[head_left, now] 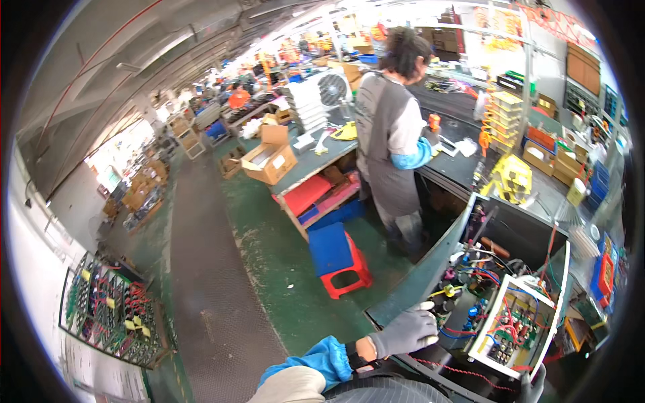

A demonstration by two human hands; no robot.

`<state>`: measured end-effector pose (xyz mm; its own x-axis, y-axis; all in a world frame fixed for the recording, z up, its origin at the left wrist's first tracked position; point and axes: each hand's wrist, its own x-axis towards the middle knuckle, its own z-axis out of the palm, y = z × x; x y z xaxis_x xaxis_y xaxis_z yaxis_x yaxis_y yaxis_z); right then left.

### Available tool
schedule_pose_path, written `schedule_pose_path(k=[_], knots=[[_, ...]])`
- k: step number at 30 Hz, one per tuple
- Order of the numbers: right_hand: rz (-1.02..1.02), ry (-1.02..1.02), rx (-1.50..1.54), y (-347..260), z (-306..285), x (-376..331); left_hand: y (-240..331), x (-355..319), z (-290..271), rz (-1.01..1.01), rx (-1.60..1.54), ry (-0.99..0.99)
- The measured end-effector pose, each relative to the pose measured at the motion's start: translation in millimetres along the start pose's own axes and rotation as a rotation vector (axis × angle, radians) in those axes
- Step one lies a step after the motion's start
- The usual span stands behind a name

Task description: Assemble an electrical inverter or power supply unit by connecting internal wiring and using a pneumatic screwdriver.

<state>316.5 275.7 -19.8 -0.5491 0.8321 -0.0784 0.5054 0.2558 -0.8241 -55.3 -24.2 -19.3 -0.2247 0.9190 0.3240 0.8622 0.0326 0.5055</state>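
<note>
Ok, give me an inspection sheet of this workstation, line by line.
Surface: dark workbench carrying an open machine chassis.
Job's things: white circuit board inside the chassis.
Clutter: yellow parts, cardboard boxes further along.
Hands: left hand, grey-gloved, rests on the chassis edge; right hand barely in view at the bottom rim.
Cables: red, blue and yellow wires bundled inside.
Surroundings: a co-worker at the next bench, red stool, green floor.

The single head-worn fisheye view looks down and rightward from close above the open machine chassis (510, 295) at the workbench (403, 282), with the green floor (269, 269) and long factory hall stretching away and bending toward its rim.
</note>
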Motion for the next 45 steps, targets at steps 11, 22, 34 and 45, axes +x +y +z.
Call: schedule_pose_path(k=[11, 22, 34, 45], knots=[[-0.131, 0.064, -0.030, -19, 14, 5, -1, 1, -7, -0.007, 0.046, 0.032], [-0.057, 0.054, 0.001, -32, 9, 2, 3, 3, -7, -0.008, 0.065, 0.009], [0.122, 0.031, -0.143, -36, 6, 6, 13, 10, -13, -0.029, 0.112, -0.028], [0.020, -0.005, -0.258, -15, -3, -4, 35, 26, -25, 0.048, 0.039, -0.072]])
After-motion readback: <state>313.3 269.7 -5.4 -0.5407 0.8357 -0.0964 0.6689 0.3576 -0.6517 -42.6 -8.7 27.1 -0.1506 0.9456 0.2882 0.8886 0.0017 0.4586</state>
